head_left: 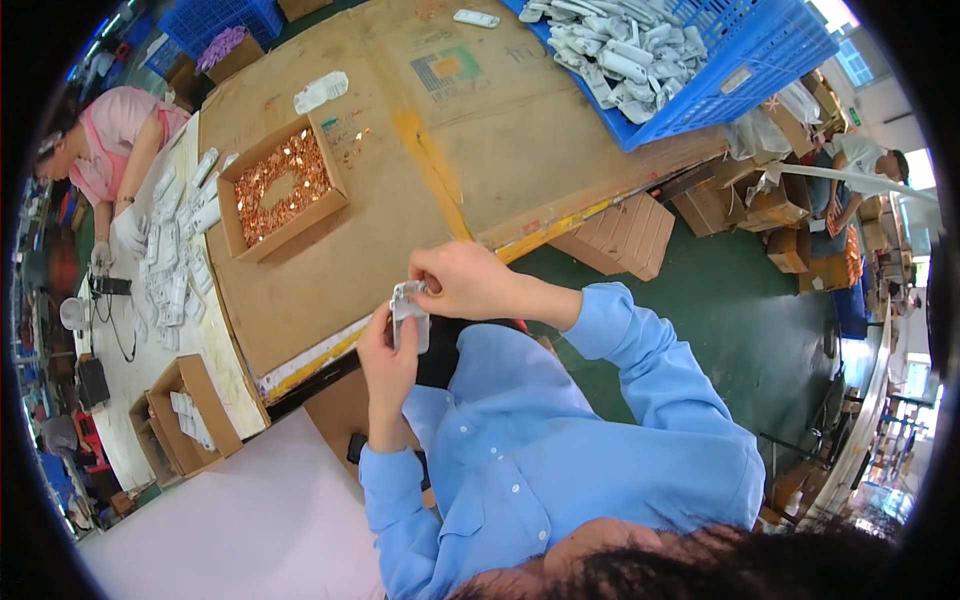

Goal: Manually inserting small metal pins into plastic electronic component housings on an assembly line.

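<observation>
Just past the front edge of the cardboard-covered table (390, 180), both my hands meet at a small whitish plastic housing (408, 306). My left hand (386, 360) grips it from below and the left, the thumb along its face. At its upper end, my right hand (462, 284) has its fingers pinched together; whether a small part sits between them is hidden. On the table to the left, an open cardboard box (338, 180) holds many small copper-coloured metal pieces. A few loose pieces lie beside it.
At the far right stands a blue plastic crate (735, 85) heaped with whitish housings. One housing (476, 18) and a whitish piece (322, 92) lie on the table. Left, a person in pink (125, 140) works beside piled white parts (170, 260). Cartons (620, 237) stand below the table's edge.
</observation>
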The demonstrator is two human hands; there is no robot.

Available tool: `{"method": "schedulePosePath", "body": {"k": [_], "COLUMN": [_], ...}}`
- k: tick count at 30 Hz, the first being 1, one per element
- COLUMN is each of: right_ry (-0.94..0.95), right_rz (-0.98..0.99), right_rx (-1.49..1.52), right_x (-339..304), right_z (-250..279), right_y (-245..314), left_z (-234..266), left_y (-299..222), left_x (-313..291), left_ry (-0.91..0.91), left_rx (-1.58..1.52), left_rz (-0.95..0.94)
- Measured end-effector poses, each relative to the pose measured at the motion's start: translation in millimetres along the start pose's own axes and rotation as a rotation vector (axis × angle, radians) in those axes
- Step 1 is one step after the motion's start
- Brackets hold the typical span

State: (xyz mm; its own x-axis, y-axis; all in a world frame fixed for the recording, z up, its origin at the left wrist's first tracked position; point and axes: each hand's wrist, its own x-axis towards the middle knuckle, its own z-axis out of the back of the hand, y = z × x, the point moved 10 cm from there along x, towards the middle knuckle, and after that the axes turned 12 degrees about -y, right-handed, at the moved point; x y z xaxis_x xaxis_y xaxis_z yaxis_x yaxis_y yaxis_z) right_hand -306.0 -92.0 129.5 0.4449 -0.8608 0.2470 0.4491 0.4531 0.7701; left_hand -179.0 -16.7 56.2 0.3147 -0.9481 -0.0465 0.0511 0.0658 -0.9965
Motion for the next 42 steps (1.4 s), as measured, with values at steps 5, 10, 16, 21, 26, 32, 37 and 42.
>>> {"method": "schedulePosePath", "body": {"k": [5, 10, 16, 21, 26, 32, 37, 42], "right_ry": [0.187, -0.364, -0.723, -0.84, -0.924, -0.298, -0.253, -0.245], "right_rz": [-0.059, -0.263, -0.362, -0.598, -0.746, -0.124, -0.385, -0.834], "right_rx": [0.107, -0.195, -0.904, -1.075, -1.103, -0.602, -0.599, -1.038], "right_x": [16.8, 105.2, 176.8, 162.2, 154.8, 263.3, 314.0, 328.8], "right_z": [4.0, 135.4, 330.3, 433.7, 492.6, 457.2, 394.3, 387.5], "right_y": [-27.3, -134.4, -266.4, -331.0, -360.9, -342.6, -317.2, -398.7], "left_z": [66.9, 258.0, 374.3, 416.2, 420.9, 300.8, 127.0, 101.5], "left_y": [1.3, 27.4, 32.0, 46.3, 53.7, 76.0, -24.3, -8.4], "left_x": [9.6, 52.1, 126.7, 175.0, 165.7, 82.7, 71.2, 61.7], "left_ry": [-0.189, -0.719, -1.017, -1.103, -1.157, -0.924, -0.648, -0.651], "left_rx": [0.012, 0.158, 0.301, 0.272, 0.712, 0.301, 1.178, 1.253], "left_rz": [0.116, -0.013, 0.069, 0.088, -0.077, 0.038, -0.187, -0.273]}}
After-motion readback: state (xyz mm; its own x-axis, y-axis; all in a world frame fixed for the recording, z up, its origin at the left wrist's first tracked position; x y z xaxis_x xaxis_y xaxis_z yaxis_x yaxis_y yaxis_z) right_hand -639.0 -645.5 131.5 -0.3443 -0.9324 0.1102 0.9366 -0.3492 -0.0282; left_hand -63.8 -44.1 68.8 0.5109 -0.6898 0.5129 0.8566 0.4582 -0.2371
